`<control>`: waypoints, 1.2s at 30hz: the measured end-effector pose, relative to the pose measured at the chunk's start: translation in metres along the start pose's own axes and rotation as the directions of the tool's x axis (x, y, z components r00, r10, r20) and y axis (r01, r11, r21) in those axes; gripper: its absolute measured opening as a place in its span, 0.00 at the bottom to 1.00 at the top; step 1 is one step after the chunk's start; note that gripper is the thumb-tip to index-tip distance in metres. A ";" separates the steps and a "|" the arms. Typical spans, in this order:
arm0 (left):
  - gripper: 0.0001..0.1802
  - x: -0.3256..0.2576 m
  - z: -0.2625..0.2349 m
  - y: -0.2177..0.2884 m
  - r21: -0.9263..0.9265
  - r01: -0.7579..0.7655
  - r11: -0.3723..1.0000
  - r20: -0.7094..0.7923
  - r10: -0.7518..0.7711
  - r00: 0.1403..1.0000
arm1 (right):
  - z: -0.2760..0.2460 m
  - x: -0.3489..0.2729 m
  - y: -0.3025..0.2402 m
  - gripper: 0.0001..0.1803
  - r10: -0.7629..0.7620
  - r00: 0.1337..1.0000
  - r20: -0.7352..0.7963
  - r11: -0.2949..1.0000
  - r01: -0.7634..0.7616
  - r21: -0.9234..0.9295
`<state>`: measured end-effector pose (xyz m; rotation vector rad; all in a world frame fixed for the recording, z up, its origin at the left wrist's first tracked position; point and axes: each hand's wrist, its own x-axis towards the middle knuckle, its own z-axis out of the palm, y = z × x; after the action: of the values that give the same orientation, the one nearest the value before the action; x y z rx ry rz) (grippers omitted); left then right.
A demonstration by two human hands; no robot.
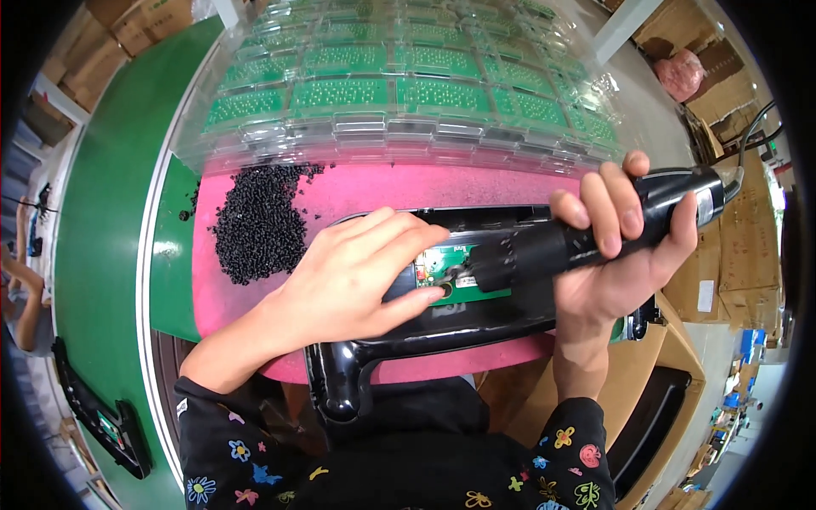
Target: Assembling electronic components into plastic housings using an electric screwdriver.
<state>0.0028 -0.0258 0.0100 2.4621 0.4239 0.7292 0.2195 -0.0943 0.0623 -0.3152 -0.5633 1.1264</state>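
Note:
My right hand [608, 246] is wrapped round a black corded electric screwdriver [544, 253], held nearly level with its bit pointing left. The bit reaches a green circuit board [493, 294] set in a long black plastic housing [450, 333] that has a handle-like stub at its near left. My left hand [357, 276] lies over the left part of the housing, fingers stretched and apart from the thumb. Its thumb tip is close to the screwdriver's bit, and the fingers cover part of the board. Whether the bit touches a screw is too small to tell.
A pile of small black screws [259, 225] lies on the pink mat [357, 185]. Behind it stand stacked clear trays [365, 127] of green boards. Another black housing [102, 412] lies on the green table [110, 255] at left. An open cardboard box [625, 382] stands at right.

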 end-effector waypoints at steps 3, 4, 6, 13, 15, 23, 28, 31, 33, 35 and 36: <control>0.23 -0.006 0.002 0.002 -0.378 0.002 0.926 0.048 0.017 0.999 | -0.008 -0.009 0.008 0.28 0.044 0.994 0.104 0.999 -0.040 -0.033; 0.19 -0.006 0.002 0.005 -0.434 0.046 0.900 0.099 -0.003 0.995 | -0.007 -0.011 0.009 0.22 0.037 0.978 0.205 0.999 -0.035 -0.014; 0.18 -0.005 0.005 -0.001 -0.430 -0.001 0.903 0.083 0.041 0.996 | -0.008 -0.013 0.010 0.22 0.048 0.969 0.243 0.999 -0.042 -0.028; 0.11 -0.005 0.009 -0.004 -0.339 -0.079 0.937 0.055 0.104 0.993 | -0.010 -0.019 0.003 0.21 0.154 0.923 0.353 0.977 -0.089 -0.192; 0.10 -0.005 0.008 -0.006 -0.337 -0.130 0.933 0.043 0.153 0.987 | -0.010 -0.021 0.006 0.22 0.164 0.913 0.373 0.970 -0.081 -0.230; 0.10 -0.003 0.005 0.000 -0.191 -0.101 0.976 0.033 0.109 0.993 | -0.010 -0.023 0.006 0.22 0.115 0.940 0.323 0.980 -0.053 -0.193; 0.05 -0.006 0.002 0.000 -0.211 -0.106 0.972 -0.158 0.073 0.985 | -0.006 -0.026 0.006 0.23 0.094 0.958 0.272 0.963 -0.018 -0.269; 0.03 -0.004 -0.004 -0.001 -0.231 -0.032 0.972 -0.267 -0.031 0.963 | -0.007 -0.031 0.009 0.24 0.071 0.969 0.238 0.920 0.029 -0.392; 0.04 -0.004 0.004 -0.002 -0.256 0.010 0.967 -0.190 -0.060 0.980 | -0.009 -0.027 0.012 0.23 -0.029 0.956 0.292 0.944 0.123 -0.307; 0.07 -0.004 0.008 -0.003 -0.268 0.021 0.963 -0.082 -0.045 0.996 | -0.006 -0.026 -0.002 0.22 -0.067 0.946 0.318 0.948 0.160 -0.276; 0.08 -0.005 0.009 -0.004 -0.256 0.009 0.967 -0.067 -0.027 0.997 | -0.003 -0.027 -0.001 0.20 -0.138 0.952 0.274 0.955 0.201 -0.216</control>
<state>0.0029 -0.0285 -0.0005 2.1943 0.3533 0.8110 0.2130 -0.1195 0.0529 -0.3262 -0.9446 0.9358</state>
